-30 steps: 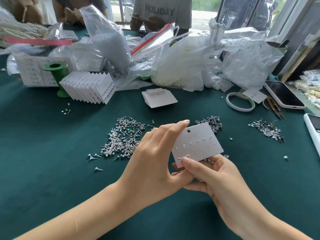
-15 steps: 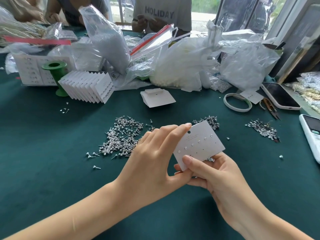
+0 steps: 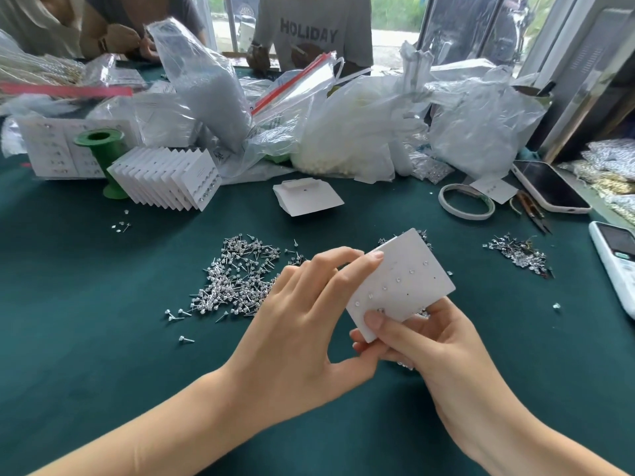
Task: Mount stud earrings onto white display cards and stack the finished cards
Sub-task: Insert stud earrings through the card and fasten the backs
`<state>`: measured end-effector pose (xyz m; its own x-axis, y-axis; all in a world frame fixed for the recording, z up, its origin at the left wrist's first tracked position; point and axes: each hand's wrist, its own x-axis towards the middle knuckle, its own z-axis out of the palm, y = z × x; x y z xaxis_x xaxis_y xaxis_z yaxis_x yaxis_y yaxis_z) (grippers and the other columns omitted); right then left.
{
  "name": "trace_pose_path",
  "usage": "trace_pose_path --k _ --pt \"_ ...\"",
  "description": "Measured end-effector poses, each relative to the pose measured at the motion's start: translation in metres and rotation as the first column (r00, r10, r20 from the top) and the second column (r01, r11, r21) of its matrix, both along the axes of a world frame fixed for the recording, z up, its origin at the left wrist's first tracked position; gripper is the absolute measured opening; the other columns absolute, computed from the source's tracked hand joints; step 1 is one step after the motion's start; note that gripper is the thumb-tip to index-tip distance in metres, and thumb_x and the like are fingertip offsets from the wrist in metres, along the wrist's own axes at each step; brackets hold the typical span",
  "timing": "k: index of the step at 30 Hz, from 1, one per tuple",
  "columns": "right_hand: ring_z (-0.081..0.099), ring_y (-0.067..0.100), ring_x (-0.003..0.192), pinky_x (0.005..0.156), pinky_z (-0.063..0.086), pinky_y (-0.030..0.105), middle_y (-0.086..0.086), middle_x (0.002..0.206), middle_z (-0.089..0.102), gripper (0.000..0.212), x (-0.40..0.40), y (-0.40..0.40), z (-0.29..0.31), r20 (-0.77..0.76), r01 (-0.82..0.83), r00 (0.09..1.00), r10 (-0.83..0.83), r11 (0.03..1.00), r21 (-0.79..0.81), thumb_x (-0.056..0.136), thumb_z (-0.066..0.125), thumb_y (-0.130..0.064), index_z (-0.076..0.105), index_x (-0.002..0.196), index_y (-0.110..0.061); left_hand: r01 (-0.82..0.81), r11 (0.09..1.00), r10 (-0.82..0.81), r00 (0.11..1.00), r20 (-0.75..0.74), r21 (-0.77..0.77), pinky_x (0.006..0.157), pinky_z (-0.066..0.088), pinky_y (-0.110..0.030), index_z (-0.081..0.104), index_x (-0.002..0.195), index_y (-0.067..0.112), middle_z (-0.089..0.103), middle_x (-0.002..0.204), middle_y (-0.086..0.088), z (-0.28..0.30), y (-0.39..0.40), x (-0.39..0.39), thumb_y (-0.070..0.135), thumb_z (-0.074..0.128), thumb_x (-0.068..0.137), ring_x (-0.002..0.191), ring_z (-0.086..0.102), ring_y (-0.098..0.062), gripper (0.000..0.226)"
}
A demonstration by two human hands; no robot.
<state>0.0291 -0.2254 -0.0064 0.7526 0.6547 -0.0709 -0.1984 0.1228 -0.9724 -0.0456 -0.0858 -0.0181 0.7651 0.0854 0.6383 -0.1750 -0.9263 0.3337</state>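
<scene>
A white display card (image 3: pixel 409 280) with several studs in it is held above the green table, tilted up to the right. My left hand (image 3: pixel 302 314) grips its left edge, forefinger on the top corner. My right hand (image 3: pixel 422 341) pinches the card's lower corner, thumb on its face. A large heap of loose stud earrings (image 3: pixel 237 276) lies left of the card. A smaller heap (image 3: pixel 519 252) lies to the right. A leaning row of finished cards (image 3: pixel 168 180) stands at the back left. A blank card pile (image 3: pixel 307 197) lies in the middle.
Plastic bags (image 3: pixel 354 132) of stock fill the back of the table. A green spool (image 3: pixel 103 146), a tape ring (image 3: pixel 465 202), snips (image 3: pixel 531 211), a phone (image 3: pixel 549 187) and a white handset (image 3: pixel 618 259) lie around. People stand across the table.
The card has turned clockwise and tipped up, its top corner now further from me. Both hands kept their hold and shifted slightly with it.
</scene>
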Motion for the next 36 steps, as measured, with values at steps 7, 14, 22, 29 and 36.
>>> trace_pose_path --k 7,14,22,29,36 --pt "0.072 0.026 0.065 0.058 0.056 0.022 0.011 0.071 0.073 0.024 0.006 -0.002 0.004 0.085 0.065 0.994 -0.073 0.994 0.091 0.063 0.071 -0.011 0.067 0.086 -0.013 0.01 0.995 -0.013 1.0 -0.028 -0.098 0.099 0.033 -0.019 0.03 0.139 0.02 0.043 0.133 0.009 0.0 0.002 -0.002 0.05 0.065 0.069 0.11 0.048 0.0 0.084" --pt "0.071 0.012 0.059 0.055 0.051 0.012 -0.002 0.073 0.075 0.022 0.04 -0.012 0.011 0.425 0.174 0.89 -0.166 0.985 0.022 0.078 0.07 0.004 0.065 0.099 0.001 -0.058 0.99 0.033 0.982 -0.187 -0.13 0.083 0.042 -0.029 0.062 0.11 0.018 0.059 0.085 0.011 -0.012 0.011 0.006 0.03 0.057 0.088 0.074 0.055 -0.007 0.025" --pt "0.066 -0.005 0.073 0.06 0.046 0.004 -0.025 0.088 0.07 0.015 0.047 -0.018 0.0 0.793 0.154 0.608 -0.039 0.986 -0.07 0.077 0.073 -0.019 0.068 0.084 -0.031 0.075 0.991 -0.107 0.944 -0.313 -0.112 0.074 0.038 -0.015 0.069 0.098 0.02 0.059 0.082 0.011 -0.012 0.011 0.015 0.021 0.065 0.086 0.066 0.049 -0.001 0.013" --pt "0.058 0.022 0.058 0.051 0.046 0.027 0.004 0.072 0.067 0.023 0.067 -0.033 -0.015 0.988 -0.003 0.154 -0.017 1.0 0.018 0.079 0.065 0.0 0.058 0.091 -0.017 0.088 0.993 -0.112 0.929 -0.353 -0.083 0.066 0.032 -0.008 0.071 0.085 0.021 0.056 0.078 0.011 -0.008 0.009 0.023 0.025 0.066 0.085 0.058 0.05 -0.011 0.006" --pt "0.065 0.023 0.069 0.063 0.056 0.032 0.009 0.08 0.071 0.009 0.063 -0.034 -0.021 0.946 -0.056 -0.323 0.036 0.997 -0.057 0.089 0.059 -0.006 0.055 0.095 -0.012 0.045 0.941 -0.145 0.95 -0.278 -0.336 0.059 0.043 -0.016 0.07 0.082 0.017 0.064 0.077 0.01 -0.012 0.014 0.025 0.009 0.071 0.08 0.063 0.058 -0.009 0.009"
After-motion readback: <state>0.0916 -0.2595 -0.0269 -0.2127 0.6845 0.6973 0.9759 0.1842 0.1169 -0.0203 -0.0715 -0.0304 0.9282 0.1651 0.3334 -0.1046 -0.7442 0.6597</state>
